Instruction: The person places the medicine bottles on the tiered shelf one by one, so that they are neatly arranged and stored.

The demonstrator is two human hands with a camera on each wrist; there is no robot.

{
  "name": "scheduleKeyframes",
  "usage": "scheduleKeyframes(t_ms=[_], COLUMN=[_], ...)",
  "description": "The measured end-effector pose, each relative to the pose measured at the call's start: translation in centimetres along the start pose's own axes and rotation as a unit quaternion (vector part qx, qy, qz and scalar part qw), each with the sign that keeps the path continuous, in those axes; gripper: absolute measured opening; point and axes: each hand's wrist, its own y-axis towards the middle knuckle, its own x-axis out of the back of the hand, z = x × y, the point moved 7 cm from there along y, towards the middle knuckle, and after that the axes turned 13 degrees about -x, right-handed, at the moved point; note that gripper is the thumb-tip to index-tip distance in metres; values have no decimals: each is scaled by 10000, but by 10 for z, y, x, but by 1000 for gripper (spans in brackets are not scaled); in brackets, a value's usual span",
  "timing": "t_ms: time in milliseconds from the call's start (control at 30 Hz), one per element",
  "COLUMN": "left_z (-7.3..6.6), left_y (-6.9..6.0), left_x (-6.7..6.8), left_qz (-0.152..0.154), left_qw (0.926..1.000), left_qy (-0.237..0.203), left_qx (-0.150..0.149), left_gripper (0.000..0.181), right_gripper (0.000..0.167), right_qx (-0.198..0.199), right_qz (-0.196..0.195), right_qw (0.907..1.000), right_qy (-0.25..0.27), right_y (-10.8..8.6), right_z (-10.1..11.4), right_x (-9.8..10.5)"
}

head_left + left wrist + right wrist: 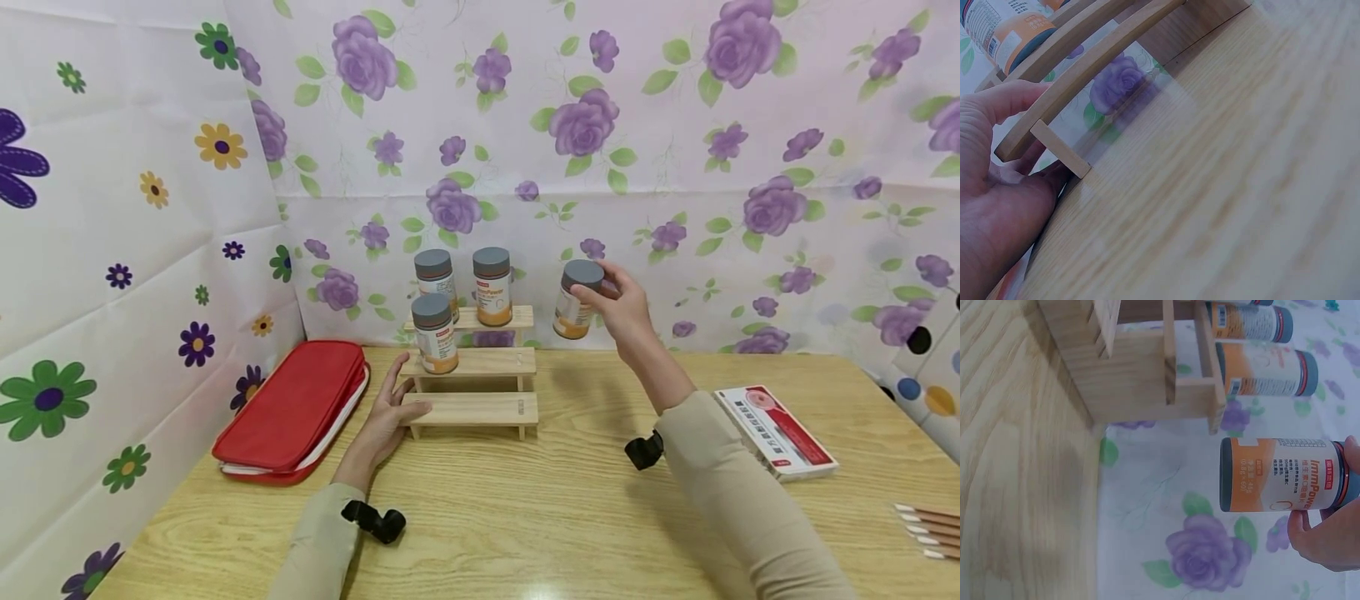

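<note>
My right hand [624, 310] grips a supplement bottle [1279, 475] with a grey lid and an orange-and-white label. It holds the bottle by the lid, in the air to the right of a three-step wooden display stand [472, 408]. My left hand [386, 421] grips the left end of the stand's lowest step; the left wrist view shows a finger or thumb [1019, 100] against the plank. Two similar bottles, one at left [437, 279] and one at right [492, 287], stand on the top step. Another bottle [435, 333] stands on the middle step, at its left end.
A red zippered case [292, 408] lies on the wooden table [510, 517] left of the stand. On the right are a white-and-red box [776, 429] and several brown sticks with white ends [930, 529]. Flowered cloth [675, 108] hangs behind the table.
</note>
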Motion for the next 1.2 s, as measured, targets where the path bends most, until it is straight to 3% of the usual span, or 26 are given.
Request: scheduleKeyframes(t_ms=[267,633,933,1200], left_z=[-1,-1,2,-1], left_y=[-2,-3,-3,-2], left_x=[2,5,5,1], left_qz=[-52,-35,-39,52], left_qw=[10000,9999,9999,10000], left_qy=[67,92,120,-30], left_qx=[33,21,11,-57], left_gripper=[95,95,95,95], right_gripper=[67,62,63,61], right_qx=[316,359,201,196], right_qz=[427,927,899,737], right_qw=[9986,9949,9957,9970], right_qy=[15,141,-50,-94], right_y=[-13,-26,-21,-15], right_z=[14,15,-1,-8], right_x=[-29,-73,-98,-105])
